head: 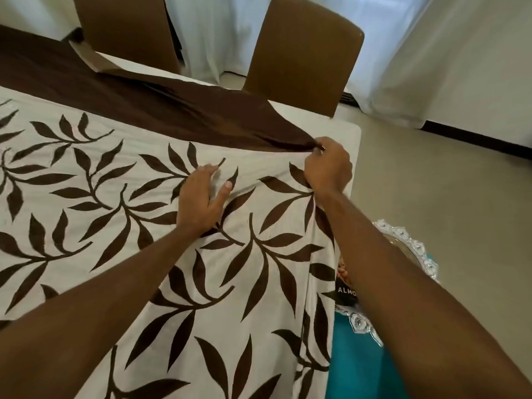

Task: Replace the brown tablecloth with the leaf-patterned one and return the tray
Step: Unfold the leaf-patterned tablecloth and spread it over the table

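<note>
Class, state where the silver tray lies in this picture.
The silver tray sits lower right in the head view, on a teal surface beside the leaf-patterned tablecloth, partly behind the right forearm.

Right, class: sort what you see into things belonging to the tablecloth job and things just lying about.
Job: brown tablecloth, leaf-patterned tablecloth, tray, left hand resting on the leaf pattern, right hand pinching the brown corner.
Lying about: chairs, curtains, dark packet beside the tray.

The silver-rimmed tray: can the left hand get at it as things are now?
Probably not directly. The left hand rests on the leaf-patterned cloth; the right hand pinches the brown cloth, and its arm stretches across above the tray.
</note>
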Demonstrator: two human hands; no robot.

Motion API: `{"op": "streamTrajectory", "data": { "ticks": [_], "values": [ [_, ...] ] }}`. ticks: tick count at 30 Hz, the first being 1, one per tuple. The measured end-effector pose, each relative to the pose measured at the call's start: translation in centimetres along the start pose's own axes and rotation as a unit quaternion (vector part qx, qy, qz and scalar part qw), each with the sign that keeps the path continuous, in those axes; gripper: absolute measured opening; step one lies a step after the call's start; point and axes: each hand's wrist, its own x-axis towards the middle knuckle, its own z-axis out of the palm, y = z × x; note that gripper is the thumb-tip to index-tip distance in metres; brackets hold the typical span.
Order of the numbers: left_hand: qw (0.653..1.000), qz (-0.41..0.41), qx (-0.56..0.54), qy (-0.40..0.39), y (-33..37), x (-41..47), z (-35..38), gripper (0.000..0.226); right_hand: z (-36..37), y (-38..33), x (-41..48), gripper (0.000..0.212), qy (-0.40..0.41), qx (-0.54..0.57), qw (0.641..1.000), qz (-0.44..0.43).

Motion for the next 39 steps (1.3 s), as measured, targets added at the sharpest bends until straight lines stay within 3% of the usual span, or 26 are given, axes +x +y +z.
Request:
{"op": "streamTrajectory", "data": {
  "ticks": [2,4,6,9,11,14,16,18,20,22,24,26,28,30,33,37,39],
  "values": [
    [0.999,-0.009,-0.034,0.019,0.1,-0.1,-0.1,0.065,-0.4,-2.7,-0.9,0.029,0.039,0.018,0.998,-0.053],
    [0.997,-0.041,-0.065,0.026,-0.1,-0.4,-0.1,0.067,0.2,-4.9,-3.9,0.030,0.013,0.039,0.992,-0.120],
    [0.990,-0.089,-0.105,0.037,0.3,-0.3,-0.4,0.069,1.4,-6.1,-7.3,0.037,-0.142,-0.006,0.970,-0.196],
    [0.948,-0.195,-0.239,0.083,0.6,0.4,-0.6,0.064,3.0,-5.3,-10.9,0.045,-0.434,-0.134,0.850,-0.266],
    [0.931,-0.205,-0.285,0.099,0.3,0.7,-1.0,0.065,3.6,-4.6,-12.7,0.051,-0.494,-0.131,0.810,-0.287],
    [0.941,-0.192,-0.273,0.058,0.4,0.9,-1.3,0.070,4.2,-4.3,-14.5,0.052,-0.562,-0.070,0.774,-0.283],
    [0.961,-0.168,-0.218,0.024,0.5,1.0,-1.3,0.066,4.0,-4.8,-13.9,0.041,-0.585,-0.010,0.775,-0.239],
    [0.986,-0.114,-0.118,0.005,0.2,1.3,-1.0,0.051,3.6,-5.3,-12.0,0.031,-0.506,0.080,0.841,-0.173],
    [0.997,-0.073,-0.030,0.001,0.0,1.5,-0.6,0.031,3.4,-5.5,-9.5,0.029,-0.307,0.124,0.936,-0.122],
    [0.997,-0.065,-0.014,0.025,0.0,1.3,-0.4,0.015,3.6,-5.2,-6.9,0.030,-0.141,0.121,0.981,-0.053],
    [0.993,-0.085,-0.046,0.063,0.2,0.9,-0.4,0.008,4.7,-4.2,-4.5,0.038,-0.146,0.101,0.984,0.024],
    [0.988,-0.111,-0.065,0.089,0.4,0.6,-0.3,0.004,5.9,-3.4,-3.4,0.051,-0.253,0.081,0.961,0.079],
    [0.984,-0.125,-0.077,0.104,0.5,0.6,-0.1,0.003,7.0,-3.2,-3.5,0.049,-0.324,0.054,0.943,0.053],
    [0.982,-0.132,-0.081,0.112,0.6,0.6,0.0,0.004,7.9,-3.0,-4.3,0.029,-0.332,0.016,0.943,-0.006],
    [0.980,-0.144,-0.077,0.117,0.6,0.5,0.0,0.008,8.1,-2.1,-4.6,0.013,-0.233,0.074,0.969,0.030],
    [0.979,-0.150,-0.062,0.122,0.9,0.7,0.1,0.010,5.2,-1.0,-2.4,0.021,-0.086,0.180,0.974,0.112],
    [0.982,-0.142,-0.047,0.115,0.9,0.7,0.2,0.011,2.8,-1.4,-0.5,0.024,0.028,0.200,0.970,0.132]
  ]
}}
